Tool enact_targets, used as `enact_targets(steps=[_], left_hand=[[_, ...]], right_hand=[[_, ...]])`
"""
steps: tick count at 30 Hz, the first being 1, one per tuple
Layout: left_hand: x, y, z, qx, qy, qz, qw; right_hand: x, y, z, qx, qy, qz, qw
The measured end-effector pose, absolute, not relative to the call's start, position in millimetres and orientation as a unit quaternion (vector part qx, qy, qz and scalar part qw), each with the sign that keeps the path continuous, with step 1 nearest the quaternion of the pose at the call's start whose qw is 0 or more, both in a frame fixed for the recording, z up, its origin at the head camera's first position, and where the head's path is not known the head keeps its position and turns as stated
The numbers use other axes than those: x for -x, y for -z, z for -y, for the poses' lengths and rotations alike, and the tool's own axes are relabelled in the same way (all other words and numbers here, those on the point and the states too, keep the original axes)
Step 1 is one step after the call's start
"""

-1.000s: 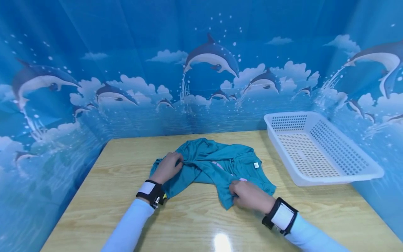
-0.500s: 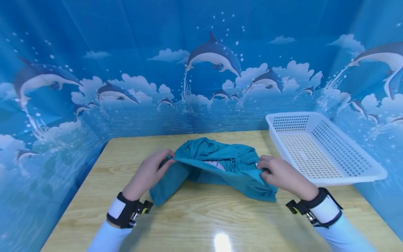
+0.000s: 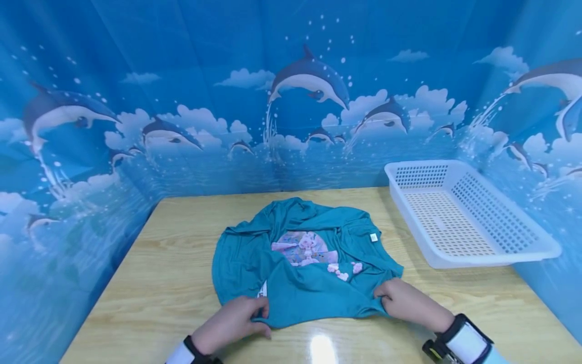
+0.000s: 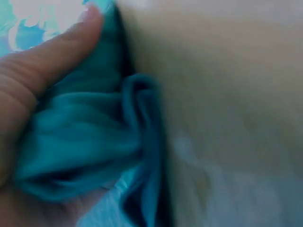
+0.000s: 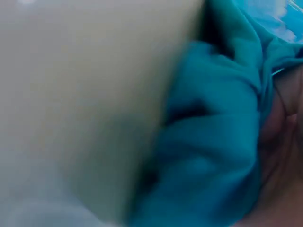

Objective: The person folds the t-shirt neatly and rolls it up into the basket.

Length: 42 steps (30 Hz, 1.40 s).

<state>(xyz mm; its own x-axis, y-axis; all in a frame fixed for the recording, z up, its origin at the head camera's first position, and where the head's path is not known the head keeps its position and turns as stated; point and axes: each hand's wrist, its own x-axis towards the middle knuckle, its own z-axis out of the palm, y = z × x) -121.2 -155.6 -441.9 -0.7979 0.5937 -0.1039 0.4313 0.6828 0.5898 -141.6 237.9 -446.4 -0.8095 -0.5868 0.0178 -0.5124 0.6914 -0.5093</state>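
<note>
A teal shirt (image 3: pixel 309 293) with a pink printed picture on its front lies partly spread and wrinkled on the table. Its white neck label shows at the right, and another white tag peeks out near the left hand. My left hand (image 3: pixel 234 321) pinches the near edge of the shirt at its left end. At the right end of that edge my right hand (image 3: pixel 411 306) grips the fabric with curled fingers. Both wrist views are blurred; teal cloth (image 4: pixel 80 137) bunches beside the left thumb, and folds of the shirt (image 5: pixel 213 142) lie against the right palm.
A white plastic basket (image 3: pixel 495 260) with perforated sides stands at the table's right rear. The wooden table (image 3: pixel 168 263) ends at a blue dolphin-print curtain (image 3: pixel 204 167) that rises behind it and along both sides.
Both hands took the shirt's edge at separate points, lifted it, then drew it toward the front of the table. The shirt is spread wider, and its pink print has come into view.
</note>
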Motion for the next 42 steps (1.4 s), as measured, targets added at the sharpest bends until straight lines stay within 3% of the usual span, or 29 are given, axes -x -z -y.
enact_targets(steps=[7, 15, 24, 28, 32, 37, 42], left_hand=[[123, 449, 162, -0.285, -0.281, -0.899, 0.177], [128, 427, 174, -0.241, -0.26, -0.915, 0.195], [128, 379, 191, -0.239, -0.222, -0.941, 0.093], [125, 359, 192, -0.246, -0.219, -0.941, 0.084], [121, 359, 192, -0.251, -0.217, -0.936, 0.115], [119, 377, 191, -0.244, -0.228, -0.92, 0.204], [116, 386, 190, -0.229, -0.246, -0.9, 0.278]], right_hand=[[131, 458, -233, 0.254, 0.251, -0.928, 0.109], [124, 444, -233, 0.257, 0.201, -0.936, 0.13], [133, 416, -241, 0.274, 0.276, -0.919, 0.067], [130, 396, -239, 0.268, 0.284, -0.918, 0.069], [124, 396, -241, 0.279, 0.253, -0.916, 0.135], [119, 407, -242, 0.278, 0.205, -0.905, 0.247], [117, 410, -244, 0.299, 0.213, -0.888, 0.278]])
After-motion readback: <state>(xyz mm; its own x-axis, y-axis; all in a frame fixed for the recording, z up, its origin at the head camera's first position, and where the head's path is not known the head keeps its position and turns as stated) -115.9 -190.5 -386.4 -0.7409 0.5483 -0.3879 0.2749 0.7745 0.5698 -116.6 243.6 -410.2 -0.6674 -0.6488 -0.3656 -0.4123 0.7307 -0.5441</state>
